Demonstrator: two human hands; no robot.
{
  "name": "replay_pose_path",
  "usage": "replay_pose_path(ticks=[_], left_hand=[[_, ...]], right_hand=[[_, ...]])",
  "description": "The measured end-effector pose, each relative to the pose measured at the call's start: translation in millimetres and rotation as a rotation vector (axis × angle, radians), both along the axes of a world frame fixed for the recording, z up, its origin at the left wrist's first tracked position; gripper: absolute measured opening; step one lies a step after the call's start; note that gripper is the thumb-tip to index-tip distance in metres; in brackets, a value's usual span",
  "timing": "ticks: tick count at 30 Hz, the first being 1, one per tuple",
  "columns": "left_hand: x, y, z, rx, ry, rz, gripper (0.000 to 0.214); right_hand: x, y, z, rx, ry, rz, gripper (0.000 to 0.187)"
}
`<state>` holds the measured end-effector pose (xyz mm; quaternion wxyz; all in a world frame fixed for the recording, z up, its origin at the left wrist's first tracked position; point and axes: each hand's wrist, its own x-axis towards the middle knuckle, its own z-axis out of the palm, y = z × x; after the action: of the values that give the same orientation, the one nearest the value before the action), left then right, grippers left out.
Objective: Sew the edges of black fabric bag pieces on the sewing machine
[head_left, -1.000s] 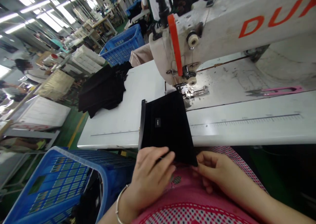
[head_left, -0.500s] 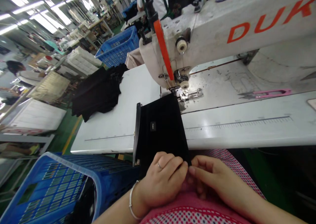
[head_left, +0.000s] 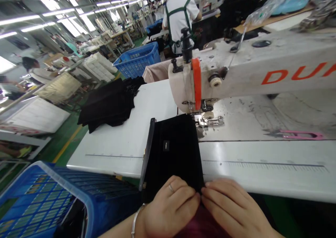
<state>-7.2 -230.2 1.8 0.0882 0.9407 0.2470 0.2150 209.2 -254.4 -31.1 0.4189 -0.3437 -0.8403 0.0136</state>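
Note:
A black fabric pouch (head_left: 178, 154) with a small label and a stiff dark strip along its left edge lies at the table's front. Its far right corner reaches the presser foot of the sewing machine (head_left: 207, 115). My left hand (head_left: 170, 206), with a ring and a bracelet, is closed on the pouch's near edge. Fingers pressed together, my right hand (head_left: 231, 206) pinches the near right corner beside the left fingertips. The exact hold of the fingertips is partly hidden.
Pink thread snips (head_left: 301, 134) lie on the machine bed. Black fabric pieces (head_left: 110, 103) are piled at the table's left end. A blue basket (head_left: 91, 199) stands at the front left, another blue basket (head_left: 139, 59) behind. A person (head_left: 180, 14) in a green apron works beyond.
The view has tilted up, so table and machine sit lower. The right hand's fingers have straightened and come over the corner of the pouch; the left hand keeps its grip.

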Motion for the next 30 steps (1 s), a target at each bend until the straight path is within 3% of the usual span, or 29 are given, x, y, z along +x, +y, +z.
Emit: replay_pose_path(ticks=[5,12,19,30], left_hand=[[4,20,2.0,0.025,0.062,-0.02,0.017],[6,44,4.1,-0.036,0.046,-0.008,0.009],[3,72,8.9,-0.115,0.034,-0.067,0.023],[7,117,3.7,-0.063,0.108,-0.111,0.023]], right_hand=[[4,23,8.0,-0.002,-0.128,0.074,0.026],[7,38,6.9,-0.077,-0.133,0.04,0.028],[14,52,8.3,-0.143,-0.181,0.025,0.029],[19,83,11.0,-0.216,-0.294,-0.005,0.032]])
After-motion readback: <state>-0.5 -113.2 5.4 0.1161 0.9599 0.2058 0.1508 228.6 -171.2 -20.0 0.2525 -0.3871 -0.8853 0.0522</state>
